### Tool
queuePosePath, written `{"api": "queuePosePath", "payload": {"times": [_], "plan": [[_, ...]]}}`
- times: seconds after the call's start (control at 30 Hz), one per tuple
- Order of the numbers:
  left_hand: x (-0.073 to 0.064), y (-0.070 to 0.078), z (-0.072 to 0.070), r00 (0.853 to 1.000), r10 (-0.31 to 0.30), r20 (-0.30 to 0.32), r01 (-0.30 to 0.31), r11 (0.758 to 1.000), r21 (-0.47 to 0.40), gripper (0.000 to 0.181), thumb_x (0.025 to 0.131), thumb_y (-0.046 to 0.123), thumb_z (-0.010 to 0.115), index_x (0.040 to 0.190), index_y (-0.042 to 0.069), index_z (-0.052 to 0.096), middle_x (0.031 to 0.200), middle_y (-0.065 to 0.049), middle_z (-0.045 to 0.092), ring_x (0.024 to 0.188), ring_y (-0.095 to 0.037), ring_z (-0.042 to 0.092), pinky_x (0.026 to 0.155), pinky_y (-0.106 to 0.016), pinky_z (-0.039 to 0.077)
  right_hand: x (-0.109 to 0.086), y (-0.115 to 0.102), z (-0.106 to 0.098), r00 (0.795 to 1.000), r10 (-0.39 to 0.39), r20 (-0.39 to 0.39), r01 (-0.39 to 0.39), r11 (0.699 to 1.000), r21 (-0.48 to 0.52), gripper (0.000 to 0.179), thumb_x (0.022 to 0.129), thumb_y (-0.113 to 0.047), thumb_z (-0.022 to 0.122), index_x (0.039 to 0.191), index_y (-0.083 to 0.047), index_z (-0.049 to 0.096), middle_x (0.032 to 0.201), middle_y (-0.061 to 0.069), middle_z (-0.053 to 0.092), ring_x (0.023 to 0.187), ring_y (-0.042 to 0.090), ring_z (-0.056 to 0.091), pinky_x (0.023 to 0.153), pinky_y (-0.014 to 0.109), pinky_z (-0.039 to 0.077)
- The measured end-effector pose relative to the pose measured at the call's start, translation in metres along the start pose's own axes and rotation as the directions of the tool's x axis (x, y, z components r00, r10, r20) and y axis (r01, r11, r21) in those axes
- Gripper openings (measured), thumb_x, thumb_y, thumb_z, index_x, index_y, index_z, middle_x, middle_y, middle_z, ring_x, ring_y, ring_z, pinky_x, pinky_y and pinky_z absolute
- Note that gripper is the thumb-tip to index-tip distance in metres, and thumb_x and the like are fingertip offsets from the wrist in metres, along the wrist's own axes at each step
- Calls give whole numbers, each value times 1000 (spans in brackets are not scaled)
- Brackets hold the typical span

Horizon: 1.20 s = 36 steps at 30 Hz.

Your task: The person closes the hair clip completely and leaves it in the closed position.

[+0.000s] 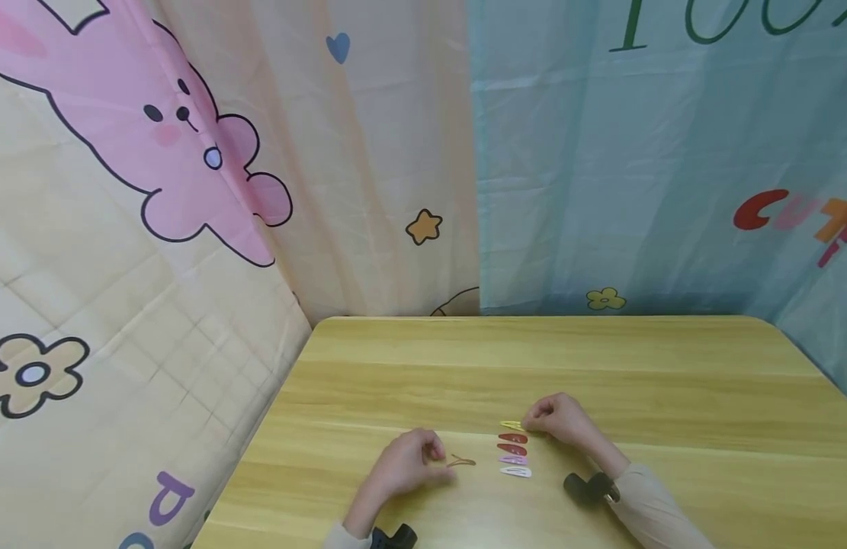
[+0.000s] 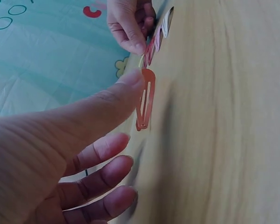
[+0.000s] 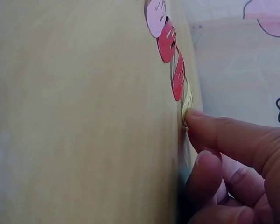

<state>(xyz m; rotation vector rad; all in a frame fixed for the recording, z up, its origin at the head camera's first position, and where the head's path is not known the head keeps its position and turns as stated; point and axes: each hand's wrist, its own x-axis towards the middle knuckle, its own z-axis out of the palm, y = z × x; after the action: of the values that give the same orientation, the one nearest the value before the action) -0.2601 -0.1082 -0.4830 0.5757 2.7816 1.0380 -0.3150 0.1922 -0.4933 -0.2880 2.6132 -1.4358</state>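
My left hand (image 1: 411, 460) is at the left of a row of snap hair clips, pinching an orange hair clip (image 2: 147, 102) by its end. The thumb covers that end in the left wrist view, and the index finger is hidden. At the far end of the row, my right hand (image 1: 563, 419) has its thumb and finger on the end of a yellow hair clip (image 1: 511, 425). Nearer the front lie two red hair clips, one (image 1: 513, 438) behind the other (image 1: 511, 450). A pink hair clip (image 1: 513, 460) and a white hair clip (image 1: 516, 473) follow.
The clips lie on a wood-grain table (image 1: 601, 366). Printed curtains (image 1: 396, 152) hang behind it and along its left side. A dark wrist camera (image 1: 591, 489) sits on the right wrist, another (image 1: 396, 537) on the left.
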Motion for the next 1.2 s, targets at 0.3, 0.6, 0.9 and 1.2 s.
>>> {"api": "queuePosePath", "payload": {"times": [0.3,0.6,0.9,1.2], "plan": [[0,-2,7,998,47,-30,-43,994,97,36,65,44,84,79,21,61,75,15,53,68,-2,48,63,-23,42,-1,1,0,1000,-11,0,11,1000,9,12,81,-14,76,77,-6,68,66,0,59,53,13,49,47,26,43],[0,-2,11,996,69,-51,-63,991,116,29,69,40,83,77,21,62,73,17,52,67,0,47,62,-21,41,-5,4,1,1000,13,-16,-12,998,58,16,81,-19,76,81,-6,68,66,0,58,55,14,50,48,27,45],[1,-4,13,990,116,-77,-107,988,111,23,73,36,81,75,22,63,71,17,52,65,0,46,60,-20,40,-10,-6,0,999,3,-32,0,996,87,18,82,-21,76,84,-5,68,68,4,59,57,17,51,49,28,45],[2,-4,15,992,89,-92,-79,991,104,21,76,35,79,70,23,62,67,18,50,62,0,45,58,-20,39,-17,-20,1,1000,-14,-1,14,993,118,17,82,-21,75,85,-5,68,69,5,58,57,18,52,49,30,46]]}}
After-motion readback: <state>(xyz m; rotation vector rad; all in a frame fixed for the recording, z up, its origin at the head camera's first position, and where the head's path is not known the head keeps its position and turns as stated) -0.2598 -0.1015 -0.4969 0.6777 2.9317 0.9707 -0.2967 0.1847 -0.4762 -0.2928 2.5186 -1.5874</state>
